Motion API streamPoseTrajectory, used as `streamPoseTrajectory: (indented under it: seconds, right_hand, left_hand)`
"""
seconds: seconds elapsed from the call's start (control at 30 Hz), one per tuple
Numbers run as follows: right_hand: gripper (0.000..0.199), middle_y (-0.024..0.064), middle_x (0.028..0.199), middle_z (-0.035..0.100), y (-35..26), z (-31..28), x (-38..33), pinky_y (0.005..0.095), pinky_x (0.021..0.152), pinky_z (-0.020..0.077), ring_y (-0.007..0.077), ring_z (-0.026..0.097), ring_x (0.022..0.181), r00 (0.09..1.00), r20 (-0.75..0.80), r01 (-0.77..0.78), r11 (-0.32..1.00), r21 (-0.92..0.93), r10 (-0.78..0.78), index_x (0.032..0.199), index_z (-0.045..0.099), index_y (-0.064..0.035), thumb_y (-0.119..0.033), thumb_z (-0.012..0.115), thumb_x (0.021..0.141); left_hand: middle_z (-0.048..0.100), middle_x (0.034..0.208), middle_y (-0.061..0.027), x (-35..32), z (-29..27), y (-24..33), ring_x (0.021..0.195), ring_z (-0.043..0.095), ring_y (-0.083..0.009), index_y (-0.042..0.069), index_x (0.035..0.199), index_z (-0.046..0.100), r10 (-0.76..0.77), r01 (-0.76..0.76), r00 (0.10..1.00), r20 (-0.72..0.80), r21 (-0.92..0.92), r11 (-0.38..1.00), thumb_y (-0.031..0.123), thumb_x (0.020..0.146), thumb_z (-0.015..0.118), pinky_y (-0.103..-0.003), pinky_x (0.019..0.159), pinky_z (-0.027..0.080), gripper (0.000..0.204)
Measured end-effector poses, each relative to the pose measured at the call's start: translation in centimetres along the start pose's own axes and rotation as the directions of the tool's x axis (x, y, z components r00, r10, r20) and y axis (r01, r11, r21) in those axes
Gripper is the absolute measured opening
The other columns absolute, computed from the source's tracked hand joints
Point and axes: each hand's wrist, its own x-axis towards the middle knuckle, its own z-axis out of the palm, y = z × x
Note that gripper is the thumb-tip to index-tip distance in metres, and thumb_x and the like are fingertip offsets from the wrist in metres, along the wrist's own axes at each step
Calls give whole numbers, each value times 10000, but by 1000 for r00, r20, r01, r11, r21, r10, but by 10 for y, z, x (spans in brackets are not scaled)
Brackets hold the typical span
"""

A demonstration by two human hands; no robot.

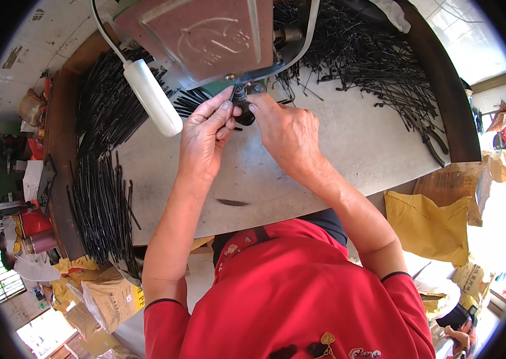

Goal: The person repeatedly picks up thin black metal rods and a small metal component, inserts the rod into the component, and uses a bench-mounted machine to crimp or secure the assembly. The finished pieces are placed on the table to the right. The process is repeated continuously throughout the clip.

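Observation:
Under the head of a reddish-brown machine (pixel 199 39), my two hands meet at its small metal tool (pixel 240 94). My left hand (pixel 205 134) is closed in a pinch; a thin dark piece shows at its fingertips, beside the tool. Close on the other side, my right hand (pixel 289 131) has its fingers curled and pressed together against the machine's lower part. What those fingers hold, if anything, is hidden. Just behind my left fingers, several thin black strips (pixel 188 102) fan out on the metal tabletop (pixel 265 191).
Bundles of black strips (pixel 106 203) line the table's left side. A tangled heap of bent black strips (pixel 372 66) covers the back right, with pliers (pixel 431 143) near the raised rim (pixel 453 107). A white tube-shaped lamp (pixel 152 99) hangs beside my left hand. Yellow sacking (pixel 429 224) is at right.

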Motion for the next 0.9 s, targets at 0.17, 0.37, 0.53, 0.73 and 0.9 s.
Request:
streamPoseTrajectory:
  seconds: [0.17,0.37,0.53,0.73,0.9]
  right_hand:
    - [111,109,641,631,-4,2,-7,436,460,469,330,619,535,992,122,22,999,27,-25,921,547,-70,-69,551,810]
    - [184,107,657,635,-5,0,-3,433,463,475,328,621,540,999,28,31,999,40,-32,973,562,-62,-58,559,790]
    - [223,101,650,625,0,0,-1,421,451,467,319,618,530,997,10,71,997,-17,-71,1004,561,-63,-55,562,781]
    - [237,100,647,620,-2,-4,0,415,445,464,317,614,523,997,12,72,997,-27,-72,1012,556,-64,-57,564,775]
    - [245,103,648,620,-3,-5,0,421,442,462,322,616,522,997,0,71,997,-44,-71,1019,557,-67,-65,563,774]
  left_hand:
    - [638,831,-63,0,1,10,638,508,-60,-35,1170,605,258,-228,966,35,594,772,49,898,599,-182,520,374,284]
    - [649,824,-54,4,-6,14,627,527,-65,-25,1147,615,8,-10,1000,9,286,958,54,887,617,-177,522,378,272]
    - [653,832,-64,1,0,9,632,536,-68,-23,1161,597,10,-4,1000,-28,225,974,40,881,621,-173,518,381,288]
    - [651,840,-69,-1,2,8,635,540,-66,-21,1182,582,43,-40,999,-12,213,976,33,889,606,-167,522,393,298]
    - [651,850,-73,-2,4,9,643,542,-66,-17,1182,586,13,-7,999,-32,181,984,41,898,597,-165,527,397,290]
